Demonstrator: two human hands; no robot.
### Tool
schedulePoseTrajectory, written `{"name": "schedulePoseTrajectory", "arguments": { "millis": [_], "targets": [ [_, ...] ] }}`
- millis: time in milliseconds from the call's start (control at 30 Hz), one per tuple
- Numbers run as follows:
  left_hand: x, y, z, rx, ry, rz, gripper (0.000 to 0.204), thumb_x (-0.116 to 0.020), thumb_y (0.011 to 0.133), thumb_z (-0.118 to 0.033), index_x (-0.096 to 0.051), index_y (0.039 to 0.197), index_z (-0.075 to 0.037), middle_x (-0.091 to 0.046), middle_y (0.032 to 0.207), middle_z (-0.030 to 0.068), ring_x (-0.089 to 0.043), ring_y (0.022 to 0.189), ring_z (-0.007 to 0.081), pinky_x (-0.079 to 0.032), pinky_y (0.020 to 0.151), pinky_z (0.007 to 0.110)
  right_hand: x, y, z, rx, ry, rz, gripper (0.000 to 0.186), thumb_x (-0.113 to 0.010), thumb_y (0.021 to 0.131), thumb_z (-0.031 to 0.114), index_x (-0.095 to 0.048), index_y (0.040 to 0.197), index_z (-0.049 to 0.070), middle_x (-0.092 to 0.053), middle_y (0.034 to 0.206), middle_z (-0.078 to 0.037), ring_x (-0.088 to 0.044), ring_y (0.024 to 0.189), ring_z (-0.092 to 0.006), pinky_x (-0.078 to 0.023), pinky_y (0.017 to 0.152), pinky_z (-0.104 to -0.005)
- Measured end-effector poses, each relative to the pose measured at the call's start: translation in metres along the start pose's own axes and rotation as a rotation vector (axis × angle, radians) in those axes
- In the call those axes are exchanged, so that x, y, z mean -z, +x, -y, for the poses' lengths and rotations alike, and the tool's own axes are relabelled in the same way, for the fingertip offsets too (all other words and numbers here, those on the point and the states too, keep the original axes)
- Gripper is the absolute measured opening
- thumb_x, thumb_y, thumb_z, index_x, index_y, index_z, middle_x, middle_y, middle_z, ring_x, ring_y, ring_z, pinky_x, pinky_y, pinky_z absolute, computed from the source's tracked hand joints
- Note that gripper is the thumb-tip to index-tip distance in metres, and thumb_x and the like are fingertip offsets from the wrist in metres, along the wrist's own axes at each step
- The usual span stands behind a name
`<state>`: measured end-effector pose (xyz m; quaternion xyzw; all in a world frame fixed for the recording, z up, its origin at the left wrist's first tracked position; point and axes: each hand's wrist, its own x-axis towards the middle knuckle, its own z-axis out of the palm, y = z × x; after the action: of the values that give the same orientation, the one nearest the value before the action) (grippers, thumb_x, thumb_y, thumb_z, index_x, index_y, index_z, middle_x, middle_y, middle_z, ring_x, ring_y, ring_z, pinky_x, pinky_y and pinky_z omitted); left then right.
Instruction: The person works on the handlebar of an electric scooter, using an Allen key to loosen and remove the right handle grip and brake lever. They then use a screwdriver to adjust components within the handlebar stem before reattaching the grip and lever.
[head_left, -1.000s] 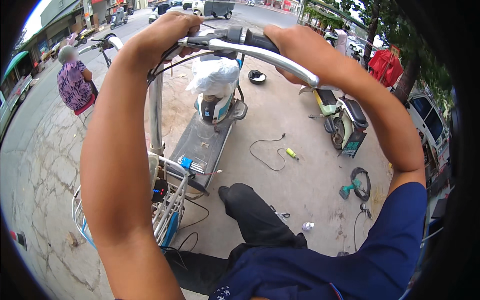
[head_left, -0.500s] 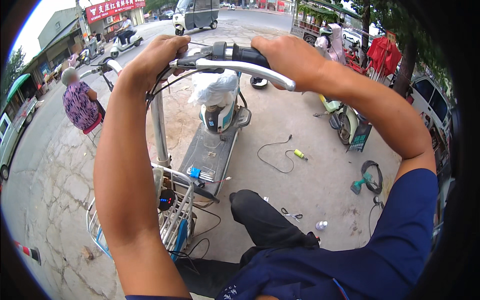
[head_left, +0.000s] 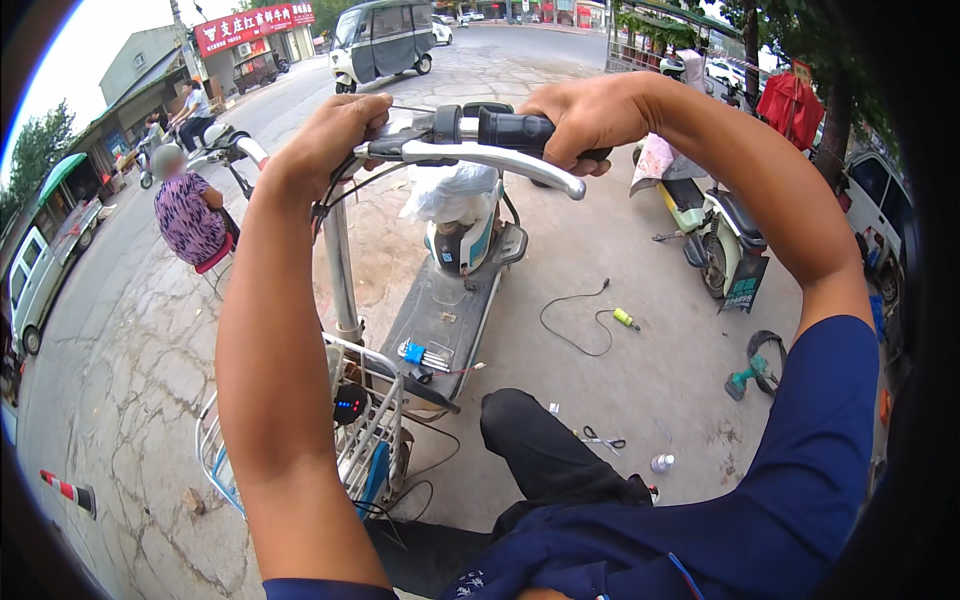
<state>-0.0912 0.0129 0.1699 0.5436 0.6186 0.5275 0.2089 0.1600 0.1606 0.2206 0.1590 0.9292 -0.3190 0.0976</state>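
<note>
The handlebar of a scooter runs across the upper middle, with a black grip (head_left: 515, 132), a silver brake lever (head_left: 500, 160) and dark cables. My left hand (head_left: 335, 138) closes round the bar's inner part, beside the lever mount; some of its fingers are hidden. My right hand (head_left: 592, 118) wraps round the grip's outer end, its fingers curled over the black rubber. Below, a metal steering tube (head_left: 339, 265) rises near a white wire basket (head_left: 380, 430). A small round display (head_left: 350, 404) with lit marks sits in the basket.
A blue-held hex key set (head_left: 425, 356) lies on the dark footboard (head_left: 440, 315). On the ground are a cable (head_left: 545, 325), yellow-green cylinder (head_left: 626, 319), scissors (head_left: 604, 441), bottle (head_left: 662, 463) and teal power tool (head_left: 742, 383). A person (head_left: 190, 215) sits at left; a parked scooter (head_left: 715, 230) stands right.
My right hand has slid outward along the grip to its end, baring more black rubber. My left hand keeps its hold on the bar. The view has shifted slightly.
</note>
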Motion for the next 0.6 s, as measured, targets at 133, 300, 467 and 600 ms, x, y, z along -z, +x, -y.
{"name": "schedulePoseTrajectory", "arguments": {
  "millis": [133,300,467,600],
  "targets": [
    [0.003,0.003,0.003,0.011,0.036,-0.04,0.032,-0.055,0.101,-0.031,-0.052,0.074,-0.014,-0.043,0.066,-0.0065,-0.039,0.053,0.0055,-0.03,0.044,0.025,0.004,0.004,-0.008,0.021,0.18,0.066,0.022,-0.067,0.072,0.011,-0.058,0.089,-0.001,-0.057,0.064,-0.008,-0.055,0.05,-0.0151,-0.042,0.044,-0.0312],
    [-0.006,-0.009,-0.01,0.041,0.011,-0.047,0.032,-0.056,0.1,-0.032,-0.052,0.074,-0.014,-0.041,0.067,-0.0064,-0.037,0.057,0.0064,-0.032,0.049,0.026,-0.027,0.002,-0.016,0.237,-0.739,-0.559,0.029,-0.072,0.08,0.015,-0.059,0.101,-0.001,-0.069,0.084,-0.02,-0.067,0.072,-0.0365,-0.053,0.07,-0.0442],
    [0.002,-0.002,-0.004,0.065,0.03,-0.045,0.034,-0.054,0.1,-0.031,-0.053,0.074,-0.01,-0.046,0.067,-0.0022,-0.048,0.055,0.0107,-0.038,0.049,0.027,-0.06,0.002,-0.03,0.286,-1.21,-1.031,0.025,-0.066,0.075,0.004,-0.056,0.098,0.001,-0.068,0.082,-0.018,-0.071,0.072,-0.0348,-0.057,0.061,-0.0431],
    [0.005,-0.001,-0.001,0.001,0.05,-0.041,0.032,-0.056,0.1,-0.032,-0.054,0.076,-0.011,-0.048,0.067,-0.0038,-0.05,0.053,0.0091,-0.037,0.046,0.026,-0.052,0.001,-0.029,0.334,-1.174,-0.967,0.025,-0.065,0.074,0.003,-0.057,0.097,0.0,-0.067,0.082,-0.019,-0.07,0.071,-0.0346,-0.057,0.062,-0.0433]
  ]
}}
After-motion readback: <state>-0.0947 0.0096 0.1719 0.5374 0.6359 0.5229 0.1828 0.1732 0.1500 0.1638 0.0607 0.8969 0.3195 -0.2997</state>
